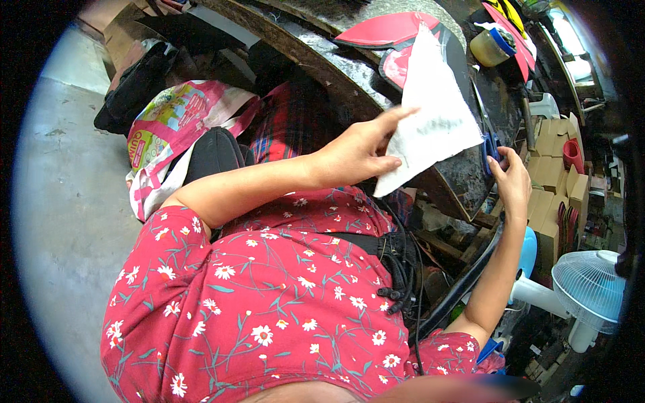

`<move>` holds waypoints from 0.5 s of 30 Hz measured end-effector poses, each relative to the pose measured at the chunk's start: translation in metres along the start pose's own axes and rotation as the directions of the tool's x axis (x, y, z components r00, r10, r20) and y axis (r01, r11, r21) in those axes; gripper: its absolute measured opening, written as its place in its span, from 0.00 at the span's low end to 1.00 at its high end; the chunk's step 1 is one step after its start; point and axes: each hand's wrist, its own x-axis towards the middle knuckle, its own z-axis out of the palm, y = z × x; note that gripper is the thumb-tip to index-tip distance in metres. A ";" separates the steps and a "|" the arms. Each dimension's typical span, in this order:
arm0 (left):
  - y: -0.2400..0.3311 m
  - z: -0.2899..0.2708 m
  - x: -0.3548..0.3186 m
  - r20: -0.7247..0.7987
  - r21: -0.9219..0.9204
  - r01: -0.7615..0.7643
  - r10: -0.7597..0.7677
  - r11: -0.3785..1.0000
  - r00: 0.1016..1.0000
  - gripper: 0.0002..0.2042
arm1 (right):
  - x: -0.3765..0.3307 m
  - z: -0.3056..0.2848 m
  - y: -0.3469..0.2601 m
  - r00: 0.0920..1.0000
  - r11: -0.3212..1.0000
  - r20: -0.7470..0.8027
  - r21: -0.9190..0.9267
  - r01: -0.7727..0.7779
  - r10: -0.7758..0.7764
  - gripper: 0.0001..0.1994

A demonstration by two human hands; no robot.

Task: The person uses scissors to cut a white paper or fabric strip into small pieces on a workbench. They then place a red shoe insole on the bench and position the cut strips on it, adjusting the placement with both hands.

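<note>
A printed pink bag [176, 117] lies on the floor at the left. The left hand [355, 151] pinches a white sheet [430, 114] by its lower corner, raised over the dark table [463, 171]. The right hand [509, 178] is closed on the blue handles of scissors [488, 138] at the table's edge. A white fan [590, 289] stands lower right.
</note>
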 end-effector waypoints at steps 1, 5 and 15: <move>0.002 0.001 0.002 0.027 -0.021 -0.024 0.025 0.999 0.999 0.32 | -0.003 -0.001 0.000 1.000 1.000 0.003 -0.001 0.002 -0.002 0.22; 0.007 0.000 0.028 0.068 0.123 -0.236 0.229 0.964 0.971 0.21 | -0.012 -0.007 0.007 0.986 0.994 0.148 0.073 -0.083 0.072 0.22; 0.017 0.020 0.076 -0.048 -0.044 -0.372 0.370 0.927 0.928 0.33 | -0.157 -0.016 -0.025 0.932 0.230 0.328 0.929 -0.289 -0.153 0.34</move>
